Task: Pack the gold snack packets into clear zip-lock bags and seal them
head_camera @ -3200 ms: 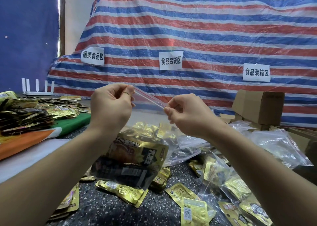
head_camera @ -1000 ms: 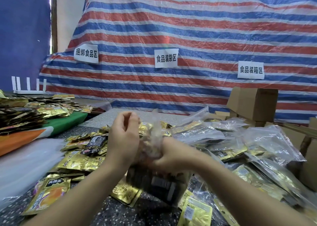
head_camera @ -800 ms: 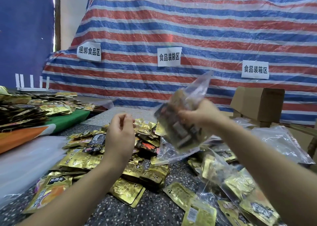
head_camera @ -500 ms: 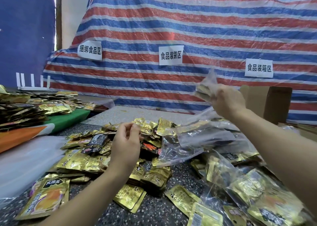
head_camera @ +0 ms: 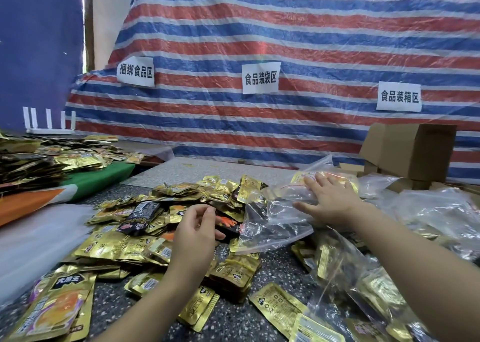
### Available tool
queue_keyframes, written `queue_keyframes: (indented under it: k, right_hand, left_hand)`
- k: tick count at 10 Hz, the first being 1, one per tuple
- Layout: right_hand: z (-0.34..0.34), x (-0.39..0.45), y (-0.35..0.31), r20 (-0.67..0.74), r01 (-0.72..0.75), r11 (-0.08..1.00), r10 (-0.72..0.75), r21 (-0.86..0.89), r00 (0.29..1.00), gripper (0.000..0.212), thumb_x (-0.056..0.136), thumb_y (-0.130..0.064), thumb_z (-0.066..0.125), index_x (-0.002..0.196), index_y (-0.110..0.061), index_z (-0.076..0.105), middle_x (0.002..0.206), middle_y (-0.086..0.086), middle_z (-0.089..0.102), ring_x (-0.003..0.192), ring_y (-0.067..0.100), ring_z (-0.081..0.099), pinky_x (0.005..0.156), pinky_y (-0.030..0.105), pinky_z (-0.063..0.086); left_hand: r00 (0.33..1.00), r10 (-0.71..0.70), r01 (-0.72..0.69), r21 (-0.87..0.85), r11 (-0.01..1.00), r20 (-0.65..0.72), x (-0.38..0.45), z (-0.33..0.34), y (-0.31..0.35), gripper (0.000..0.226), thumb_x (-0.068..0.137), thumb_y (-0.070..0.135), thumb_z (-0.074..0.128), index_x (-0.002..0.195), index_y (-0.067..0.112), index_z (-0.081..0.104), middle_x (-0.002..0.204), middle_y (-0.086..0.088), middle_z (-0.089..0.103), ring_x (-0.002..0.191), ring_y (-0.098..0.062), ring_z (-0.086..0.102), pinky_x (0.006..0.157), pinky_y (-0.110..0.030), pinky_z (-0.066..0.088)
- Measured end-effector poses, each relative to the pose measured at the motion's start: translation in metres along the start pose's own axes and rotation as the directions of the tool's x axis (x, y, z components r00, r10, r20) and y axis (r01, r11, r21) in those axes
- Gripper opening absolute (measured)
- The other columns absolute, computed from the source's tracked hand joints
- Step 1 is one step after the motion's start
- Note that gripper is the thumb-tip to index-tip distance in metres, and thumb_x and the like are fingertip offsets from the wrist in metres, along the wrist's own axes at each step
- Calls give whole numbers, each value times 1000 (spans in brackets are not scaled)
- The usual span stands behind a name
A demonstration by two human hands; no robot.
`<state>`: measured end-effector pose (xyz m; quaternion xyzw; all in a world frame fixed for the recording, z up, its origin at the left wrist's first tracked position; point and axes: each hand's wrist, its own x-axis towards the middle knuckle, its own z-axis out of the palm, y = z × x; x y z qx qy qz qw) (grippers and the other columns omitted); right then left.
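A heap of gold snack packets [head_camera: 155, 227] covers the speckled table [head_camera: 233, 318] in front of me. My left hand [head_camera: 193, 234] hovers over the heap with loosely curled fingers and holds nothing. My right hand [head_camera: 328, 202] lies flat, fingers spread, on a stack of clear zip-lock bags [head_camera: 275, 224] to the right of the heap. Beyond that hand lies a filled bag [head_camera: 330, 178] with gold and orange packets inside. More filled clear bags [head_camera: 350, 284] are piled at the lower right.
Cardboard boxes [head_camera: 413, 152] stand at the back right. On the left, a second pile of packets [head_camera: 39, 160] lies on a green and orange cloth [head_camera: 85, 183]. A striped tarp [head_camera: 285, 43] with paper signs closes off the back.
My hands pressed the filled bag at the table, then my right hand carried it up and right and released it. That hand now lies flat on the clear bags; my left sank toward the heap.
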<state>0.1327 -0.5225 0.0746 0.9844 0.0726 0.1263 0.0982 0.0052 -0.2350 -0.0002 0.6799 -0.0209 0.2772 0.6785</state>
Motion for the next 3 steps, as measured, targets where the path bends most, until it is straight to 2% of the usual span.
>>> queue_keyframes:
  k: [1, 2, 3]
  right_hand:
    - [-3, -2, -1, -23, -7, 1000, 7, 11, 1000, 132, 52, -102, -9, 159, -26, 7, 167, 5, 7, 154, 26, 5, 120, 58, 7]
    - [-5, -4, -7, -84, 12, 1000, -13, -11, 996, 141, 51, -103, -13, 158, -16, 15, 166, 6, 16, 153, 24, 10, 120, 55, 2]
    - [-9, -4, -15, -178, 41, 999, -45, -25, 983, 134, 58, -101, -10, 157, -15, 20, 165, 4, 21, 152, 21, 14, 121, 54, -1]
  left_hand:
    - [1000, 7, -8, 16, 1000, 24, -2, 1, -1, 15, 101, 36, 46, 99, 28, 58, 84, 7, 68, 71, -13, 67, 67, -42, 54]
    - [999, 31, -32, 40, 999, 38, -5, 0, -2, 15, 101, 37, 46, 100, 28, 58, 86, 2, 68, 71, -13, 67, 66, -39, 54]
    - [999, 33, -34, 33, 999, 12, -3, -2, -1, 15, 101, 36, 46, 100, 27, 58, 90, 1, 67, 70, -13, 67, 66, -40, 54]
